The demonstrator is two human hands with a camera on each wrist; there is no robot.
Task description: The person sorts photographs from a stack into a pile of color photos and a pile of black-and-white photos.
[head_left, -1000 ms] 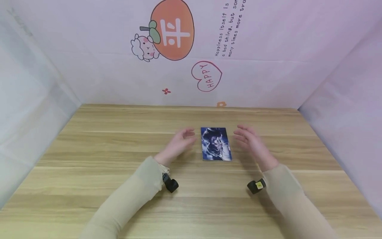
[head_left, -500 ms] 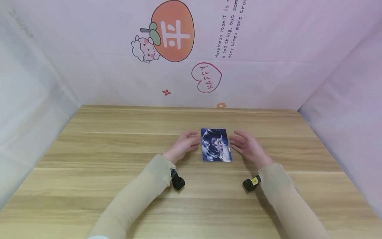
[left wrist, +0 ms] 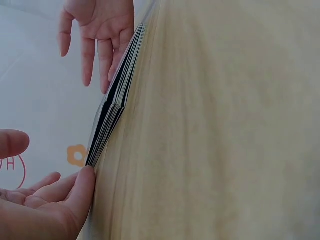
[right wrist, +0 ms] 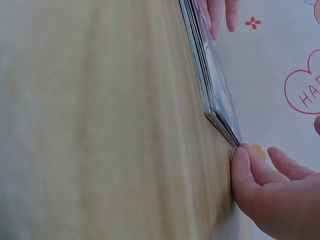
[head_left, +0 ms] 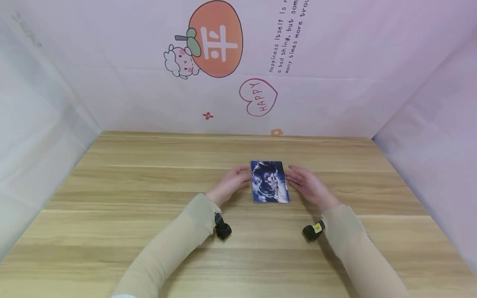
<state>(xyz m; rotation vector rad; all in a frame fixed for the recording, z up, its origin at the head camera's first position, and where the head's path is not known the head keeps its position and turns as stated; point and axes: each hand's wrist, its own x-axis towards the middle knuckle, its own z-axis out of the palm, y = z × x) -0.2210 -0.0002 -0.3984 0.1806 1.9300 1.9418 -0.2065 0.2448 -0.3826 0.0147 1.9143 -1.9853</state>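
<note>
A stack of photo cards (head_left: 269, 183) lies flat on the wooden table, with a blue-and-white picture of people on top. Its layered edges (left wrist: 116, 95) show in the left wrist view, and again the stack (right wrist: 204, 65) appears in the right wrist view. On its left side, my left hand (head_left: 232, 182) has extended fingers, the little finger side low, with fingertips at the stack's edge. Opposite, my right hand (head_left: 307, 185) lies at the right edge in the same way, its fingertips (right wrist: 241, 150) meeting a corner. Neither hand curls round the stack.
The wooden table (head_left: 261, 256) spreads around the stack. A white printed cloth (head_left: 328, 95) rises behind, and white cloth walls (head_left: 41, 136) stand on both sides. Each wrist carries a small black camera (head_left: 222, 229).
Both hands have come inward from either side, from a gap beside the stack to its left and right edges. The stack keeps its place on the table.
</note>
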